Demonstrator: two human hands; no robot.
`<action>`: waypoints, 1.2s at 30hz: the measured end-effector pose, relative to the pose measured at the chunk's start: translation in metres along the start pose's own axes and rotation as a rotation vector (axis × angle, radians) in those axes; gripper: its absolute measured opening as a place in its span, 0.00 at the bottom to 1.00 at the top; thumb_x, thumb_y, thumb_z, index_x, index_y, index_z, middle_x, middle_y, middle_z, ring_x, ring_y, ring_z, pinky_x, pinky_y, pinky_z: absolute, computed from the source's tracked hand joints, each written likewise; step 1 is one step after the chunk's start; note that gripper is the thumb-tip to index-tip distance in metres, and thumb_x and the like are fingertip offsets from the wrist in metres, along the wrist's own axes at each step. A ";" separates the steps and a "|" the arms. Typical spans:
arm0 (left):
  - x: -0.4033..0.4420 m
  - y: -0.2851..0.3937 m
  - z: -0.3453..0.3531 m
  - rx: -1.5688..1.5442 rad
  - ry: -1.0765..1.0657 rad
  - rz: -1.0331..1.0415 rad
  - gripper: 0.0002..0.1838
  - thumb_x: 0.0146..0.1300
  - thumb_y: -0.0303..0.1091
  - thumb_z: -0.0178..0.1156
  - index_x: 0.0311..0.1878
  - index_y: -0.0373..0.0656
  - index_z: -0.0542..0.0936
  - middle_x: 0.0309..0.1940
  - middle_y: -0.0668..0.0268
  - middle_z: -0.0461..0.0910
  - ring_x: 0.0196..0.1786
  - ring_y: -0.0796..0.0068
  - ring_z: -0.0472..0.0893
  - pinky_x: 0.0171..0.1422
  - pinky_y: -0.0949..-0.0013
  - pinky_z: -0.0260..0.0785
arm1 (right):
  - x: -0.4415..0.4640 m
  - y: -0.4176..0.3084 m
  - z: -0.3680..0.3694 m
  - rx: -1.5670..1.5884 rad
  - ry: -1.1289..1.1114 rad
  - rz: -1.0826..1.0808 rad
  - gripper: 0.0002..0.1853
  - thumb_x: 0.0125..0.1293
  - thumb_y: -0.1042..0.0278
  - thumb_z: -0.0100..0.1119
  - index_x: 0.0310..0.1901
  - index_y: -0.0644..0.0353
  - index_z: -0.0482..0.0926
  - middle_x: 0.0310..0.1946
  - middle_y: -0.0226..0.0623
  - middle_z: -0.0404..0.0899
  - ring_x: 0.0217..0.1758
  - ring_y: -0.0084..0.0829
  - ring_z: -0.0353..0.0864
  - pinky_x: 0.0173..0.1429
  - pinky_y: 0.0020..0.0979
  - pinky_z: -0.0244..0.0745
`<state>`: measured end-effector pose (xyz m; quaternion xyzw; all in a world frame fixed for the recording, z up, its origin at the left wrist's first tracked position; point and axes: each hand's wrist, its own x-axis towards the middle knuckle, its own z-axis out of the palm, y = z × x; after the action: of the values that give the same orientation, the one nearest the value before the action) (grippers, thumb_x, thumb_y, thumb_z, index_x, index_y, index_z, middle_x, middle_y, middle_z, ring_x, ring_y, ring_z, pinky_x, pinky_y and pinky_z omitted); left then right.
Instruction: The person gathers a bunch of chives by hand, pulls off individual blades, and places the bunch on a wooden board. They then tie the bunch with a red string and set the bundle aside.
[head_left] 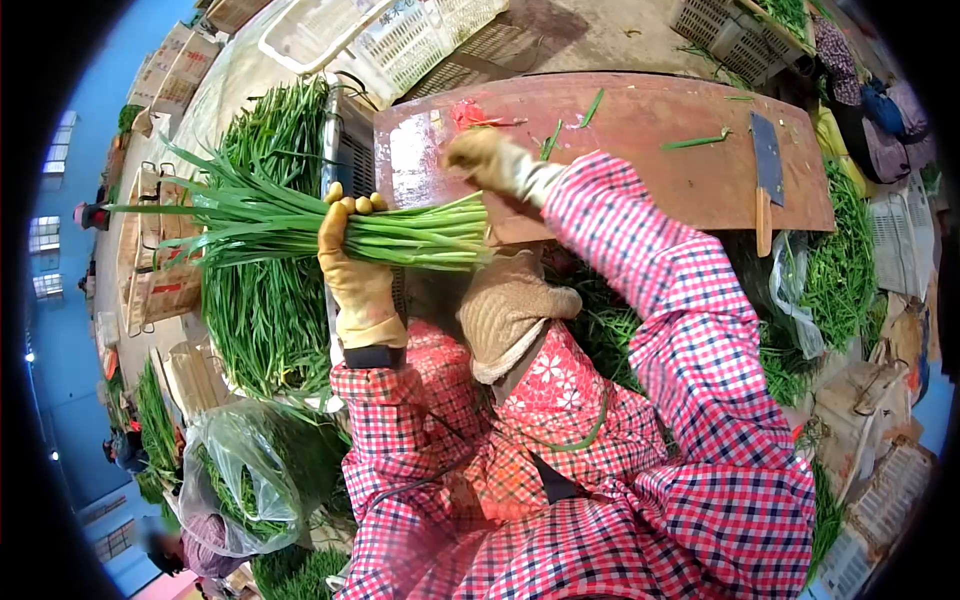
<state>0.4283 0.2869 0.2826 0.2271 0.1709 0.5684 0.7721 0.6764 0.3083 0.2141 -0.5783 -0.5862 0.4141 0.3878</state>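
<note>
My left hand [352, 265], in a tan glove, is wrapped round a bunch of garlic chives [425, 233]. The pale cut ends point right and the long leaves spread out to the left. My right hand [487, 160], gloved too, is blurred over the near left part of a reddish-brown board [680, 185]; its fingers are too smeared to read. Just beyond it lies a small heap of red ties [467, 113]. A knife [768, 150] with a wooden handle rests at the board's right end, and a few loose leaves [697, 140] are scattered on the board.
A large pile of chives [255, 320] stands left of me beside a crate [350, 140]. Plastic bags of greens [250, 470] sit lower left, and more greens [840, 260] lie at the right. White crates [425, 45] stand beyond the board. Other people [875, 110] are at the edges.
</note>
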 end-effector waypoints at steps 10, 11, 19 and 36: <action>0.000 -0.014 0.008 0.029 0.038 -0.003 0.16 0.66 0.31 0.62 0.56 0.44 0.78 0.38 0.62 0.83 0.44 0.64 0.83 0.58 0.58 0.77 | -0.080 0.011 -0.185 -0.884 0.636 -0.295 0.12 0.67 0.72 0.59 0.50 0.49 0.83 0.42 0.33 0.86 0.43 0.33 0.84 0.47 0.33 0.81; 0.003 -0.014 0.001 0.043 -0.018 -0.002 0.16 0.66 0.33 0.62 0.57 0.44 0.79 0.41 0.59 0.84 0.47 0.62 0.84 0.57 0.57 0.78 | -0.070 -0.005 -0.177 -0.872 0.621 -0.356 0.11 0.66 0.73 0.60 0.49 0.52 0.83 0.41 0.34 0.86 0.43 0.33 0.85 0.47 0.32 0.82; -0.021 -0.004 0.050 0.110 0.128 0.051 0.15 0.63 0.28 0.64 0.53 0.42 0.76 0.32 0.67 0.80 0.38 0.72 0.80 0.59 0.61 0.75 | -0.040 -0.025 -0.093 -0.819 0.375 -0.343 0.05 0.61 0.74 0.65 0.39 0.57 0.84 0.35 0.39 0.85 0.38 0.33 0.85 0.42 0.31 0.82; -0.009 -0.005 0.010 -0.022 0.031 -0.035 0.14 0.66 0.33 0.63 0.54 0.43 0.81 0.38 0.60 0.85 0.42 0.65 0.86 0.60 0.58 0.78 | -0.086 0.041 -0.094 -1.039 0.328 -0.358 0.19 0.66 0.66 0.56 0.59 0.53 0.78 0.57 0.35 0.81 0.55 0.40 0.81 0.62 0.41 0.75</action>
<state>0.4347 0.2754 0.2886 0.2067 0.1808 0.5601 0.7816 0.7817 0.2255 0.2115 -0.6415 -0.7337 -0.0957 0.2027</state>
